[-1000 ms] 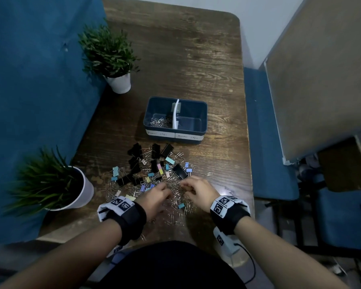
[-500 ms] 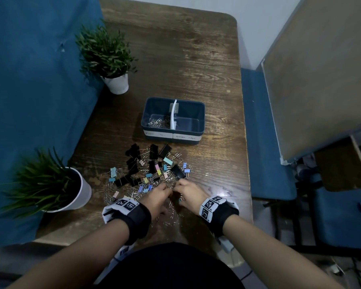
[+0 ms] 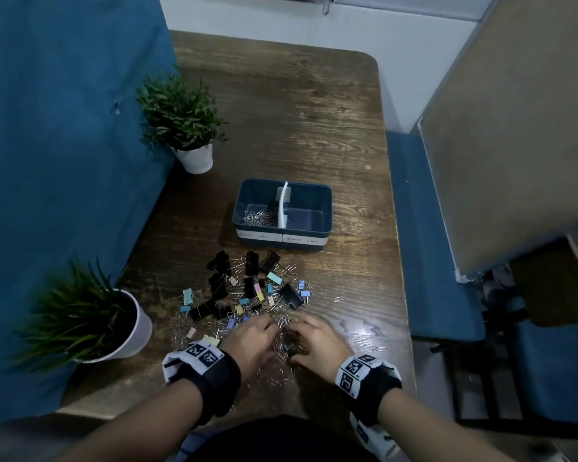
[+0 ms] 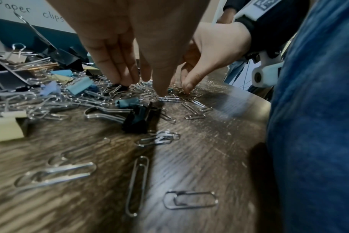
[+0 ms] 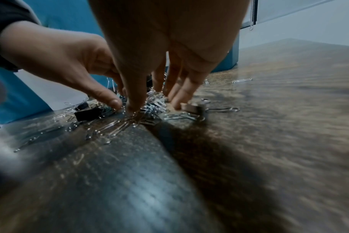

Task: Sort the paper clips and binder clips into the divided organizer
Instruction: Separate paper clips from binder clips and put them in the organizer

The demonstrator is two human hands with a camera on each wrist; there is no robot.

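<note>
The dark blue divided organizer (image 3: 282, 240) stands mid-table with a white divider; silver paper clips (image 3: 259, 217) lie in its left compartment, and the right one looks bare. Nearer me, black and pastel binder clips (image 3: 247, 288) are scattered among loose paper clips (image 4: 189, 200). Both hands work the near edge of this pile. My left hand (image 3: 270, 328) points straight fingers down, its fingertips (image 4: 119, 78) resting on the clips. My right hand (image 5: 153, 102) faces it, thumb and fingers pinching a bunch of paper clips (image 5: 154, 108).
Two potted plants (image 3: 181, 111) (image 3: 80, 315) in white pots stand along the table's left side by a blue partition. A black binder clip (image 4: 139, 118) lies just below my left thumb, a beige one (image 5: 191, 108) beside my right fingers. The table's right edge (image 3: 402, 295) is close.
Both hands have drawn closer together over the near edge of the pile, raking paper clips in between them. The view has tilted up a little.
</note>
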